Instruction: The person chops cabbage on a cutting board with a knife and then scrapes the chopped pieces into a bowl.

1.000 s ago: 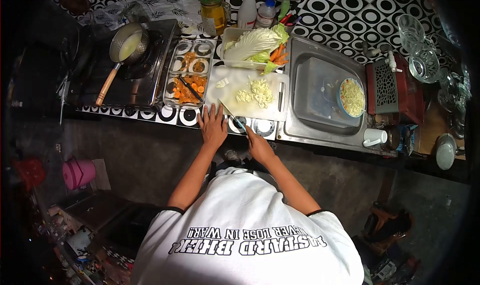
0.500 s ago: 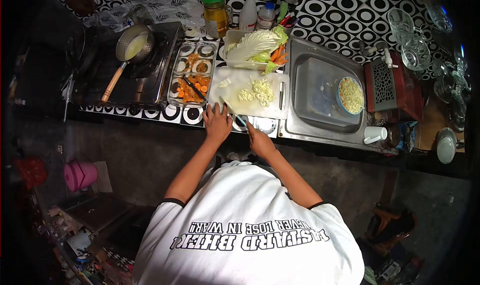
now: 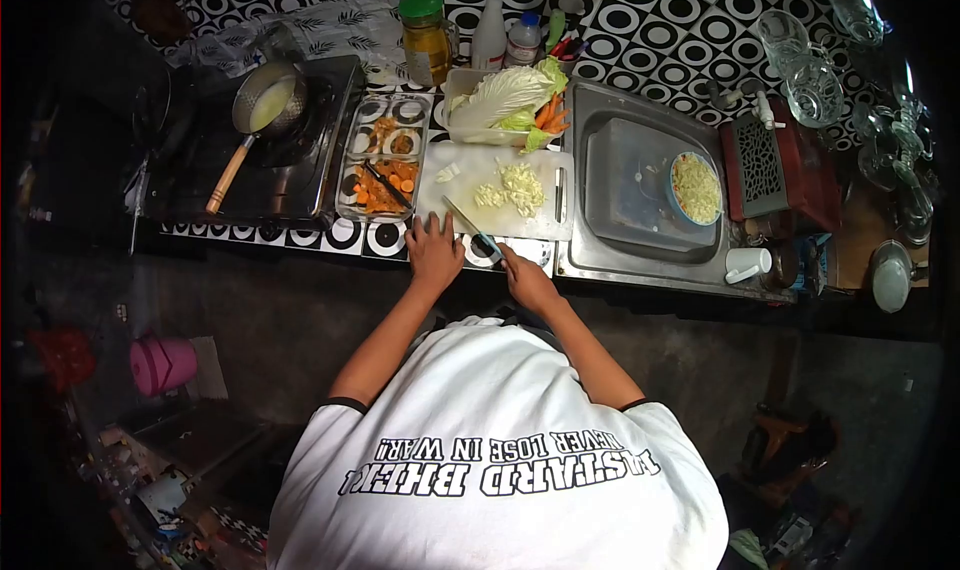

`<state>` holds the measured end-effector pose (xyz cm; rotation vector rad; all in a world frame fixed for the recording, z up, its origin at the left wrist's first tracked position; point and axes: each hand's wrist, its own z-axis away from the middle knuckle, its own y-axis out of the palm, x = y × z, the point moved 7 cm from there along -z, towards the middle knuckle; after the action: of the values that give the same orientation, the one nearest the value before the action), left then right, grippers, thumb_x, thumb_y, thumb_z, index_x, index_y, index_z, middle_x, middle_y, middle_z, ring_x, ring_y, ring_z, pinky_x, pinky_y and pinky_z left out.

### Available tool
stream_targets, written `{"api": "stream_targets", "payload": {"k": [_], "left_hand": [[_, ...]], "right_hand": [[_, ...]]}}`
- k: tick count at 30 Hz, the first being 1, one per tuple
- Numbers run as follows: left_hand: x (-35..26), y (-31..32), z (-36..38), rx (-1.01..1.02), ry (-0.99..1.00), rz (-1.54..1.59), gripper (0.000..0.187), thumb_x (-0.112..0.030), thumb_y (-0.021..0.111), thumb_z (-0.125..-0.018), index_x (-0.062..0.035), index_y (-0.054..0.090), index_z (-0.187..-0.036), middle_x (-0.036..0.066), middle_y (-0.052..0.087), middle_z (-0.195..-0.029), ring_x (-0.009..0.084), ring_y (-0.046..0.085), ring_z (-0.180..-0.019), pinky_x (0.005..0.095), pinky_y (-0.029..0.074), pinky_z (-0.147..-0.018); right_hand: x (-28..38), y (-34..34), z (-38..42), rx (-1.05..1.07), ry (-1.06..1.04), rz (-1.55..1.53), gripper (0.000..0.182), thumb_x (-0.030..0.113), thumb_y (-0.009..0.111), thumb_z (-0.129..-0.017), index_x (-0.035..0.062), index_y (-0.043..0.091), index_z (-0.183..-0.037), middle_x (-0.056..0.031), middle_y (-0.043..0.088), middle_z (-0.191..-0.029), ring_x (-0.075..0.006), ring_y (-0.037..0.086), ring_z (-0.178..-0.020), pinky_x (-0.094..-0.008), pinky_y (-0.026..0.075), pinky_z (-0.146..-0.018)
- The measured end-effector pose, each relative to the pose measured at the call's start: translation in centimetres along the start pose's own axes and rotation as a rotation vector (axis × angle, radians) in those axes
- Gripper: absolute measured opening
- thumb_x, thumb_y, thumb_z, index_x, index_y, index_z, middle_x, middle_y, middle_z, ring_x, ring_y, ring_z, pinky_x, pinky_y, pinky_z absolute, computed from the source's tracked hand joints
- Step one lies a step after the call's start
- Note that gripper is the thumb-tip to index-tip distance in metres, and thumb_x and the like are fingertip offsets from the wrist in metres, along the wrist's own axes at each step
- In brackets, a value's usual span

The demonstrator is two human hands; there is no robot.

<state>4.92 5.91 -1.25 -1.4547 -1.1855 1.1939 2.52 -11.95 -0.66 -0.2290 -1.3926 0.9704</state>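
Observation:
In the head view, my right hand (image 3: 528,282) grips a knife (image 3: 468,222) by its light blue handle. The blade points up and left across the near edge of the white cutting board (image 3: 475,175). My left hand (image 3: 436,254) rests at the board's near left edge, fingers apart, holding nothing that I can see. Chopped cabbage (image 3: 520,188) lies in a heap right of centre on the board. A small pale piece (image 3: 447,173) sits at its left. Behind the board, a clear container (image 3: 470,135) holds a napa cabbage (image 3: 510,98) and carrots (image 3: 551,118).
Left of the board is a divided clear tray (image 3: 345,170) with cut carrots and a dark-handled tool. Further left, a saucepan (image 3: 285,90) stands on the stove (image 3: 300,185). On the right, a bowl of shredded vegetables (image 3: 696,190) sits over the sink (image 3: 620,258). Bottles (image 3: 488,35) stand behind.
The knife blade has turned and shows more of its flat side. My right hand has shifted slightly right and down. My left hand stays at the board's edge. The camera view shifts slightly.

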Motion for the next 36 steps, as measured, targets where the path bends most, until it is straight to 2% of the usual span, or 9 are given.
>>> {"api": "stream_targets", "payload": {"k": [10, 16, 19, 22, 24, 25, 26, 28, 36], "left_hand": [[0.2, 0.2, -0.3, 0.057, -0.03, 0.066, 0.056, -0.032, 0.057, -0.089, -0.0057, 0.051, -0.139, 0.021, 0.048, -0.137, 0.0438, 0.037, -0.13, 0.0573, 0.027, -0.106], [-0.3, -0.2, -0.5, -0.002, -0.023, 0.196, 0.055, -0.025, 0.058, -0.087, 0.0031, 0.051, -0.134, 0.019, 0.049, -0.136, 0.0371, 0.04, -0.13, 0.0553, 0.027, -0.106], [-2.0, 0.5, 0.0, 0.052, 0.131, 0.261, 0.052, -0.016, 0.056, -0.086, 0.0038, 0.05, -0.134, 0.015, 0.046, -0.144, 0.0327, 0.036, -0.137, 0.0545, 0.026, -0.108], [-2.3, 1.2, -0.2, 0.057, 0.156, 0.298, 0.055, -0.015, 0.056, -0.086, 0.0032, 0.048, -0.137, 0.014, 0.043, -0.148, 0.0328, 0.034, -0.139, 0.0549, 0.026, -0.108], [-2.4, 1.3, -0.5, 0.045, 0.17, 0.287, 0.058, -0.016, 0.054, -0.086, 0.0028, 0.045, -0.14, 0.013, 0.042, -0.149, 0.0324, 0.033, -0.14, 0.0552, 0.026, -0.108], [-2.5, 1.2, -0.7, 0.068, 0.158, 0.272, 0.059, -0.017, 0.054, -0.086, 0.0029, 0.045, -0.14, 0.013, 0.041, -0.149, 0.0323, 0.033, -0.14, 0.0552, 0.026, -0.108], [-2.6, 1.2, -0.7, 0.094, 0.148, 0.257, 0.059, -0.017, 0.053, -0.086, 0.003, 0.044, -0.141, 0.013, 0.041, -0.149, 0.0323, 0.033, -0.14, 0.0552, 0.027, -0.108], [-2.8, 1.1, -0.7, 0.094, 0.149, 0.217, 0.061, -0.018, 0.054, -0.084, 0.0027, 0.044, -0.141, 0.013, 0.042, -0.149, 0.0318, 0.033, -0.14, 0.055, 0.027, -0.107], [-3.2, 1.2, -0.8, 0.171, 0.147, 0.037, 0.067, -0.026, 0.056, -0.082, 0.0046, 0.045, -0.141, 0.014, 0.04, -0.15, 0.0325, 0.033, -0.14, 0.0562, 0.028, -0.108]], "right_hand": [[-0.2, -0.7, 0.6, -0.051, 0.059, -0.034, 0.043, 0.011, 0.045, -0.098, 0.0079, 0.041, -0.141, -0.0287, 0.065, -0.099, -0.0461, 0.062, -0.093, -0.0521, 0.048, -0.08], [-0.3, 0.1, 0.1, -0.05, 0.036, 0.034, 0.046, 0.006, 0.047, -0.095, 0.0054, 0.041, -0.141, -0.0287, 0.065, -0.099, -0.0455, 0.063, -0.092, -0.0526, 0.049, -0.078], [0.1, 0.4, -0.4, -0.08, -0.014, 0.071, 0.047, 0.005, 0.045, -0.095, 0.0069, 0.041, -0.143, -0.0284, 0.065, -0.095, -0.0455, 0.063, -0.089, -0.0512, 0.048, -0.077], [0.1, 0.4, -0.9, -0.027, 0.074, -0.053, 0.045, 0.008, 0.046, -0.097, 0.0042, 0.042, -0.141, -0.03, 0.064, -0.107, -0.0466, 0.063, -0.096, -0.0502, 0.049, -0.084], [-1.6, 0.5, -1.1, -0.067, 0.147, -0.232, 0.04, 0.011, 0.046, -0.101, 0.0034, 0.046, -0.141, -0.0219, 0.063, -0.087, -0.0276, 0.06, -0.073, -0.0353, 0.049, -0.074], [-2.1, 0.8, -1.5, -0.112, 0.09, -0.286, 0.039, 0.013, 0.044, -0.103, 0.0032, 0.046, -0.141, -0.0165, 0.06, -0.084, -0.0193, 0.053, -0.072, -0.0297, 0.046, -0.073], [-3.2, 1.3, -1.6, -0.113, 0.091, -0.289, 0.039, 0.013, 0.044, -0.103, 0.0032, 0.046, -0.141, -0.0165, 0.06, -0.084, -0.0193, 0.053, -0.072, -0.0297, 0.046, -0.073], [-3.3, 1.5, -1.7, -0.077, 0.106, -0.404, 0.04, 0.016, 0.045, -0.101, 0.0031, 0.047, -0.14, -0.0316, 0.062, -0.115, -0.0462, 0.06, -0.109, -0.0439, 0.047, -0.093], [0.5, -0.3, 0.6, -0.048, 0.198, -0.176, 0.037, 0.015, 0.046, -0.101, 0.0027, 0.048, -0.136, -0.0309, 0.064, -0.106, -0.0463, 0.061, -0.099, -0.0492, 0.049, -0.085]]}}
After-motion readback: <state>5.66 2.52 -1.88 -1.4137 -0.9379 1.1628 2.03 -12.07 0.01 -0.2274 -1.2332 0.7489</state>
